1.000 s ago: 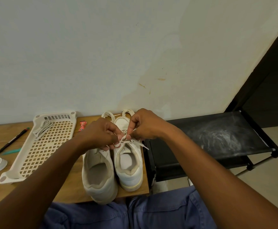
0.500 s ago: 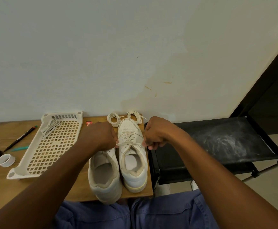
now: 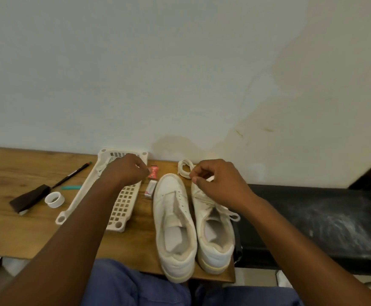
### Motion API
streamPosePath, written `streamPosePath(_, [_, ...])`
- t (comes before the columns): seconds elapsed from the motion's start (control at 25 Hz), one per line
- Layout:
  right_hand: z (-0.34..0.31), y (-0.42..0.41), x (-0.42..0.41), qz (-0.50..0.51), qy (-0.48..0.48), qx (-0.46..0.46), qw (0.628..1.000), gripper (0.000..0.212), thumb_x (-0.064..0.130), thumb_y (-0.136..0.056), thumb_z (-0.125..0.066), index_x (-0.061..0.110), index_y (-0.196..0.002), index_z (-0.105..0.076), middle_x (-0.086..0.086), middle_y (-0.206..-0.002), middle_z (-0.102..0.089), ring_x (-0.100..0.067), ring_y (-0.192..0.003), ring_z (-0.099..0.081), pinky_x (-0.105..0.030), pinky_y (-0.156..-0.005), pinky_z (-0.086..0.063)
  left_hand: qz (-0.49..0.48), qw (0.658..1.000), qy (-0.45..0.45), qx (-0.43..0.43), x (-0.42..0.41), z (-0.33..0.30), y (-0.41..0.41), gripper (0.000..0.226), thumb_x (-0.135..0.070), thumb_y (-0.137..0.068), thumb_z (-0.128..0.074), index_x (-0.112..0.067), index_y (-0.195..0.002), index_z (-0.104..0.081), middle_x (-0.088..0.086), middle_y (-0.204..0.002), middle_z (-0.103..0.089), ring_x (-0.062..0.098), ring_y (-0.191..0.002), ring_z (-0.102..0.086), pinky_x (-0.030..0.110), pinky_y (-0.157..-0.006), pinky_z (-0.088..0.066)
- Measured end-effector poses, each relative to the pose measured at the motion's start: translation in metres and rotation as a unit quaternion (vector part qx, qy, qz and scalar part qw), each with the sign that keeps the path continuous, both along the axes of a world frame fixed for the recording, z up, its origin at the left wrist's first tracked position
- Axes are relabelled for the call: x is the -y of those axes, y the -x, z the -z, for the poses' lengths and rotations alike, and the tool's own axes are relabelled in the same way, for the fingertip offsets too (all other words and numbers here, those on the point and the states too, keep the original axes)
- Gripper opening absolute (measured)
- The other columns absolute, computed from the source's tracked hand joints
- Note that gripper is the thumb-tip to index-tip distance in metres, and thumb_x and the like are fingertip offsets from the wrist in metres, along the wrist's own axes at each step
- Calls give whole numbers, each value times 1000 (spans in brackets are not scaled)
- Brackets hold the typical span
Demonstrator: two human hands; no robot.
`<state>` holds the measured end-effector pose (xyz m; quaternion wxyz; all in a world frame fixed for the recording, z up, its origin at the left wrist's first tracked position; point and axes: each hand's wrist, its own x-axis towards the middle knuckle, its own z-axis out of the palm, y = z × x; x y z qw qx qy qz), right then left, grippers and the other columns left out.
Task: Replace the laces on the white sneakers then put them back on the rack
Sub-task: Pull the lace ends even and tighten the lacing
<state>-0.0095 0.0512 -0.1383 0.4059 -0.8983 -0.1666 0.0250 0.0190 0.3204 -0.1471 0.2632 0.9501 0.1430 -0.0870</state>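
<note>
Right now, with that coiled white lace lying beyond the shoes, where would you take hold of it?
Probably the coiled lace is best pinched on its left arc, coming from above. It lies flat on the table near the wall, so a side approach has nothing to catch. Its right edge sits by the right hand, which leaves the left arc free.

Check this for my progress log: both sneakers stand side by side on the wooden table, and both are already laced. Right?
Not quite. The head view shows only the right sneaker laced; the left sneaker has bare eyelets and no lace. Both do stand side by side on the wooden table.
</note>
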Motion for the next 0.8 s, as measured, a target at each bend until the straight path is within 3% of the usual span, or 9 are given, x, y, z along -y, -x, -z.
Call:
streamPosePath(0.12, [6,-17,-57,-71,56,36,995,12,28,-94,-68,28,-102,-77,11,-104,-76,-11,-98,-67,-36,-89,-55,-68,997,-23,-27,-46,19,-10,45,-53,-86,-69,-30,-125,-65,4,-124,-67,26,-108,-66,44,-98,-54])
streamPosePath(0.24, [17,-42,-113,-140,145,68,977,24,31,-97,-62,29,-118,-73,5,-117,-73,-18,-108,-65,-33,-87,-52,-101,990,-94,-2,-70,43,-16,60,-44,-86,-67,-28,-142,-51,13,-144,-47,37,-128,-50,48,-106,-46])
streamPosePath(0.36, [37,-66,-163,-207,242,79,945,30,37,-97,-62,30,-126,-68,0,-127,-68,-22,-117,-61,-36,-91,-51,-95,984,-150,29,-65,61,-20,58,-32,-88,-67,-22,-142,-48,12,-149,-39,39,-136,-36,51,-104,-43])
streamPosePath(0.48, [58,-79,-192,-244,307,77,917,33,41,-94,-63,28,-124,-68,0,-123,-69,-24,-112,-64,-42,-90,-55,-71,981,-177,41,-69,77,-27,54,-31,-86,-70,-21,-136,-53,13,-148,-41,39,-134,-36,52,-102,-44])
streamPosePath(0.6, [74,-84,-201,-264,348,90,895,31,45,-92,-66,27,-118,-69,1,-117,-67,-21,-106,-64,-37,-83,-54,-99,983,-147,43,-81,87,-30,43,-19,-86,-62,-15,-128,-59,16,-137,-51,39,-131,-39,50,-100,-43])
streamPosePath(0.72, [75,-86,-203,-253,336,90,903,29,43,-93,-67,26,-117,-69,1,-116,-67,-21,-106,-64,-38,-85,-55,-122,977,-151,88,-87,88,-31,40,-12,-85,-60,-15,-124,-66,12,-129,-61,35,-123,-50,45,-93,-47])
streamPosePath(0.8, [70,-85,-201,-209,297,77,928,30,40,-93,-67,27,-120,-69,1,-121,-68,-22,-109,-64,-38,-87,-54,-143,974,-84,156,-89,77,-29,36,-13,-86,-63,-21,-121,-71,6,-125,-68,29,-117,-60,42,-92,-50])
